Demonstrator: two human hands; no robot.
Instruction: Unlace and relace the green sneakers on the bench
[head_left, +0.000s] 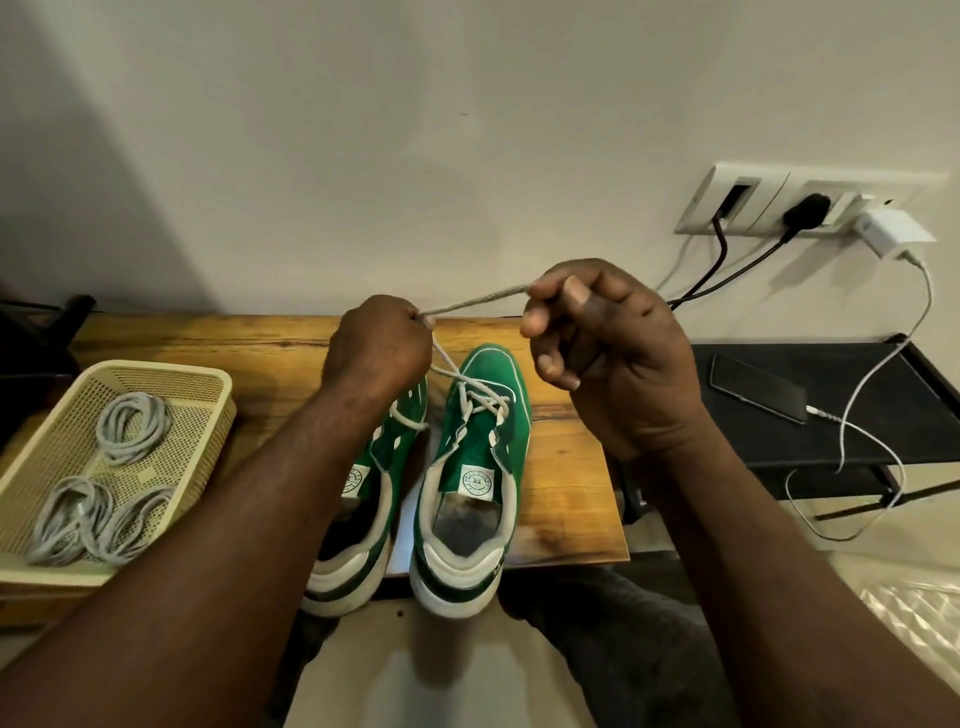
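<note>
Now the left sneaker (374, 483) and right sneaker (475, 447) are sitting side by side on the surface (208, 343), toes pointing far. The left hand (376, 345) is clenching the lace (478, 300) in curled fingers (415, 318) and the right hand (613, 358) is pinching it further right. The lace is stretching taut between them, then running down into the right sneaker's eyelets. A basket (156, 365) of coiled laces (132, 426) is lying at left.

Basket (171, 370) crowds bench (566, 467) L; room R of sneakers (478, 441).

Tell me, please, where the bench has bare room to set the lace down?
The bench is bare behind the basket along the wall, and between the right-hand sneaker and its right edge. The middle is crowded: left-hand sneaker, left hand, right hand, taut lace.
</note>
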